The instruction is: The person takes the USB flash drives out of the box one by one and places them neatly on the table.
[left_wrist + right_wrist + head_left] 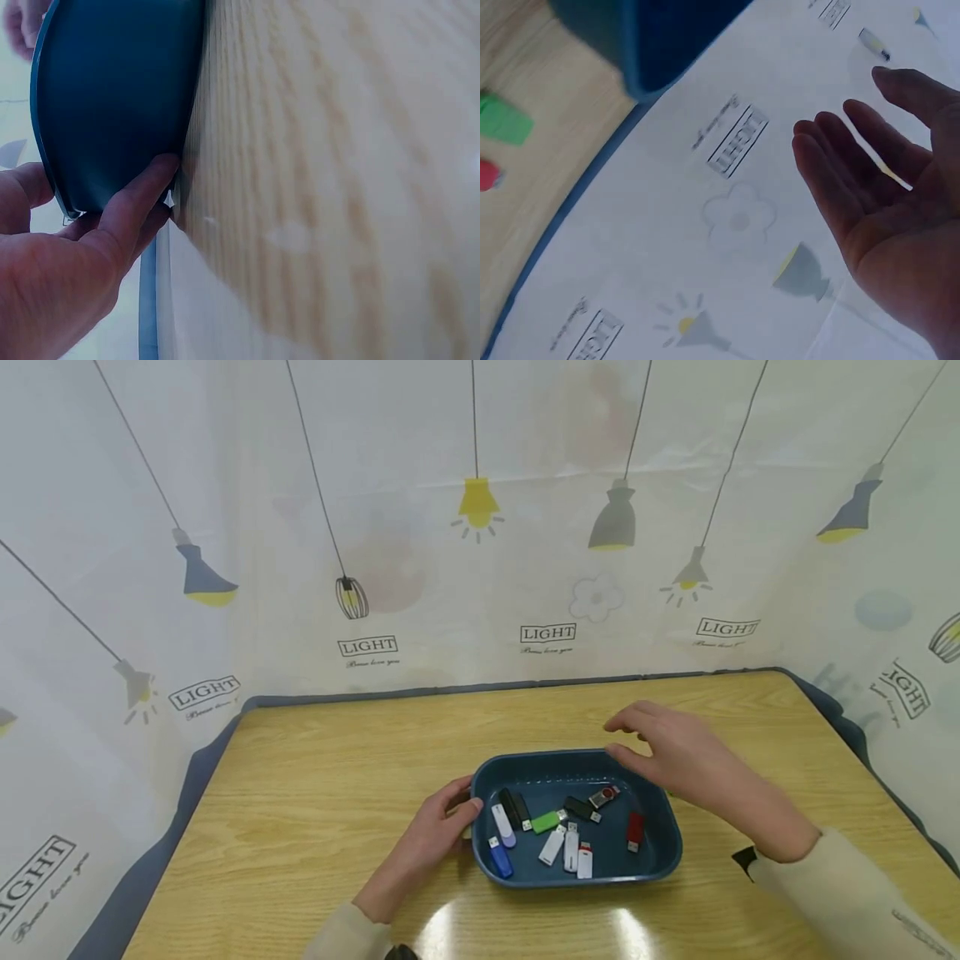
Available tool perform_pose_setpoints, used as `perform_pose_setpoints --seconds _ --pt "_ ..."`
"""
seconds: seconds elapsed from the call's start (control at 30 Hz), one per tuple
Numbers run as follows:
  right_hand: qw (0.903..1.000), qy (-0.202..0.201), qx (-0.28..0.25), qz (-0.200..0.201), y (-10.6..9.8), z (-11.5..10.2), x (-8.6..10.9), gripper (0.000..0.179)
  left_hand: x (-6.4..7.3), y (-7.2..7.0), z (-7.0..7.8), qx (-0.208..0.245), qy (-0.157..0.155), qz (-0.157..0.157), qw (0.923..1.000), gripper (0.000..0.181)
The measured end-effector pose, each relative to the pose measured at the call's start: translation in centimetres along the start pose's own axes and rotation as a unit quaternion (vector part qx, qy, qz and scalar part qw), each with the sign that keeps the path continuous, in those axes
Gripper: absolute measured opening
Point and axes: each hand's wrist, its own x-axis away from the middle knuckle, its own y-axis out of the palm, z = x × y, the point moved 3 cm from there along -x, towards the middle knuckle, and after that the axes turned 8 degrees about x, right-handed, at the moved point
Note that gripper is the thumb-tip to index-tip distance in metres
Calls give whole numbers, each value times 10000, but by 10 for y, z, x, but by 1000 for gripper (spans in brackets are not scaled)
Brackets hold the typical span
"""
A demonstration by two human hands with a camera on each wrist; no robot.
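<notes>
My left hand (438,827) grips the left end of a dark blue tray (570,883), thumb at its rim. In the left wrist view the other fingers reach along the outer wall (112,112) and low beneath it. Several USB sticks lie in the tray: a blue one (500,858), a green one (544,822) and several white and black ones toward the left and middle, a silver-and-red swivel one (603,796) farther back, a red one (635,828) at the right. Above the tray's far right corner, my right hand (675,747) hovers with spread, slightly bent fingers, holding nothing.
The tray stands on a wood-grain table (337,777). In the right wrist view a green object (506,120) and a red one (487,175) lie on the table outside the tray. A pale curtain (450,610) printed with lamps closes off the back and sides.
</notes>
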Motion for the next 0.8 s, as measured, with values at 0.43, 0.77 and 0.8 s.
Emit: perform_pose_setpoints --seconds 0.43,0.77,0.8 --pt "9798 -1873 -180 -676 30 -62 -43 28 -2 -2 -3 246 -11 -90 9997 54" --pt "9578 -2462 -221 -1465 69 -89 -65 22 -1 -2 -1 398 40 -231 9989 55" --pt "9551 -2495 -207 -1583 74 -89 -66 22 0 -1 -1 415 47 -238 9988 56"
